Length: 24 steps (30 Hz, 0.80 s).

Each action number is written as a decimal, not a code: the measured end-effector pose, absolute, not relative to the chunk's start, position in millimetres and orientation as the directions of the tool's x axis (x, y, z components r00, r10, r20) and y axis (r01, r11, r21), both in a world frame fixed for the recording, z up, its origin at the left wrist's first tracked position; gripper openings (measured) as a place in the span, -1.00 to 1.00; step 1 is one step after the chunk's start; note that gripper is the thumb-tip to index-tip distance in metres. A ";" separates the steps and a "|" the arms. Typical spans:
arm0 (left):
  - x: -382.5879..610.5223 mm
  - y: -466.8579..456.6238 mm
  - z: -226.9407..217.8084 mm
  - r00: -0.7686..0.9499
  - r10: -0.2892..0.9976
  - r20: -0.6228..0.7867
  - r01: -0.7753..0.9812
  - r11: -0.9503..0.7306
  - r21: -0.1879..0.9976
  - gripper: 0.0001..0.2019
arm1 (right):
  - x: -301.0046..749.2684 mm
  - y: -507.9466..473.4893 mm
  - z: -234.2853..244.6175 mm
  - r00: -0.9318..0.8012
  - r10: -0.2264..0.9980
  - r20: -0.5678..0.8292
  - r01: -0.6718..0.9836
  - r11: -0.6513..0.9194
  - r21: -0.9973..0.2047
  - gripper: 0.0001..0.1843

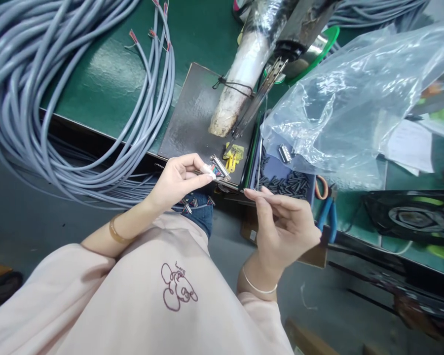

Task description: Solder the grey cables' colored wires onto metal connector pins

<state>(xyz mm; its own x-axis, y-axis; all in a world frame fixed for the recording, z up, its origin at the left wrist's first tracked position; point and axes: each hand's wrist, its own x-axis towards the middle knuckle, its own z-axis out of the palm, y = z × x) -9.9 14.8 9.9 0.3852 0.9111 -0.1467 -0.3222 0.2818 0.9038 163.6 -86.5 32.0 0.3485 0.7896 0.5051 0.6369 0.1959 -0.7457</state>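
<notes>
The step in hand appears to be close handling of a wired connector (220,167), which sits at the fingertips of the left hand (185,178), over the near edge of a dark plate (192,111) on the green table (111,64). The left grip is pinched together on its coloured wires, thumb against fingers. The right hand (286,219) is apart from it, just before the tray of small black pieces (289,185); its thumb and fingertips are drawn near each other, but whether they pinch anything cannot be told. A yellow piece (232,157) lies just beyond the connector. The next move seems to call for a steady left hold and a fine right-hand touch, since the wires look thin and tightly packed.
</notes>
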 end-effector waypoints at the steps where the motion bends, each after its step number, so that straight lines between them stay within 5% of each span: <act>1: -9.7 15.6 10.0 0.379 0.914 -0.142 -0.330 0.277 0.902 -0.73 | 161.3 -81.8 28.9 0.343 0.788 0.511 0.646 0.197 -0.737 -0.92; 6: -7.0 19.3 8.5 0.367 0.922 -0.123 -0.325 0.251 0.912 -0.72 | 147.9 -54.7 14.7 0.249 0.872 0.422 0.607 0.200 -0.770 -0.89; 24: 4.3 35.9 8.9 0.296 0.943 -0.150 -0.261 0.231 0.937 -0.71 | 150.2 -22.9 12.6 0.189 0.805 0.563 0.691 0.299 -0.658 -0.90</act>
